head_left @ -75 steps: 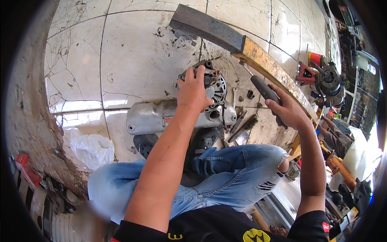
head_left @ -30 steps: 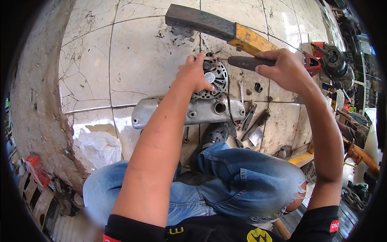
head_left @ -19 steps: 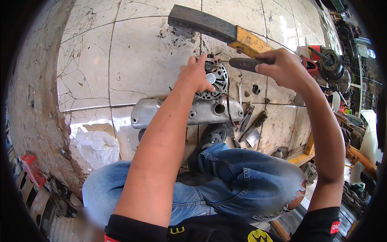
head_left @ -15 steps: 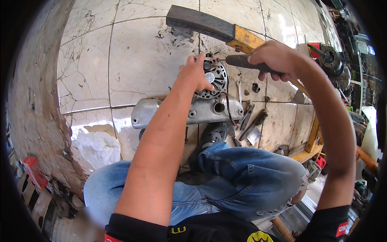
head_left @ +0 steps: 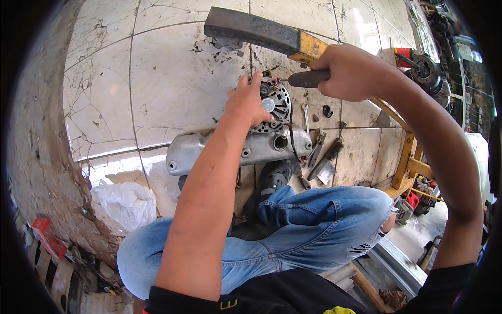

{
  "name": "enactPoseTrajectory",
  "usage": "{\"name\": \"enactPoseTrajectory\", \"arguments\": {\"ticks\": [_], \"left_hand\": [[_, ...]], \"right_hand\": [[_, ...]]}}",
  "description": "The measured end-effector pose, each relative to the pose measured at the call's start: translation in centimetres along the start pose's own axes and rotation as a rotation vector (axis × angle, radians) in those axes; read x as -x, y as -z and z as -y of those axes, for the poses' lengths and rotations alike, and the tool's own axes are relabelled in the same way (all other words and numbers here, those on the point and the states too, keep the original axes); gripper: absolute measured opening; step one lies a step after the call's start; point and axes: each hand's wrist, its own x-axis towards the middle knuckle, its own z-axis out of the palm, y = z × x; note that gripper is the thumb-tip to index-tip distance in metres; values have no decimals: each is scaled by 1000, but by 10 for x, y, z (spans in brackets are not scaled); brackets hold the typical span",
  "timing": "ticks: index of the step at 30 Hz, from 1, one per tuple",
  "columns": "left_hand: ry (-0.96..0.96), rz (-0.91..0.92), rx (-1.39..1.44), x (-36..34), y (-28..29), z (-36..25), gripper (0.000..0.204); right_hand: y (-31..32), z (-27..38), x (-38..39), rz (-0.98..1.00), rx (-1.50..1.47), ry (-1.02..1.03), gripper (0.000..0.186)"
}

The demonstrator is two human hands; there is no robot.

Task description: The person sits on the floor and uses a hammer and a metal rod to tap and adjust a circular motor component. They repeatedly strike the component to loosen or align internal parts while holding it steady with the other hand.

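My left hand grips the upper left of a round metal alternator, fingers over its edge and thumb near the centre. My right hand is closed round the dark handle of a screwdriver; its shaft points left to the alternator's upper right edge, where red wire shows. Whether the tip touches is too small to tell. The alternator sits against the far side of a long silver metal cover, partly hidden by my left forearm. A dark cable hangs over the cover's right end.
A steel and yellow beam crosses above the hands. A wrench, pliers and brush lie right of the cover, a plastic bag lower left. Dark machinery stands far right. My jeaned legs fill the near area.
The screwdriver has moved from beside the beam to the alternator's edge. My right hand has since turned over on the handle, its forearm swinging outward to the right. My left hand stays on the alternator.
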Motion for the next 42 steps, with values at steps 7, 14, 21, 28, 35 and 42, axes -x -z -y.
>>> {"name": "enactPoseTrajectory", "arguments": {"ticks": [7, 14, 21, 28, 35, 42], "left_hand": [[-18, -40, 11, 4, -2, 4, 123], [-18, -85, 8, 4, -4, 8, 121], [-20, -109, 10, 2, -14, 15, 124], [33, -227, 28, 8, -27, 15, 121], [9, -350, -83, 33, -5, 16, 103], [-111, -567, -233, 99, 78, -40, 80]], "right_hand": [[11, -17, 10, -62, 422, 253, 45], [-11, -17, 21, -288, 391, 312, 47], [-71, -62, 95, -363, -100, -100, 38], [-151, -74, 177, -366, -475, -221, 45], [-212, -96, 208, -411, -760, -177, 44], [-283, -133, 199, -414, -895, -216, 39]]}}
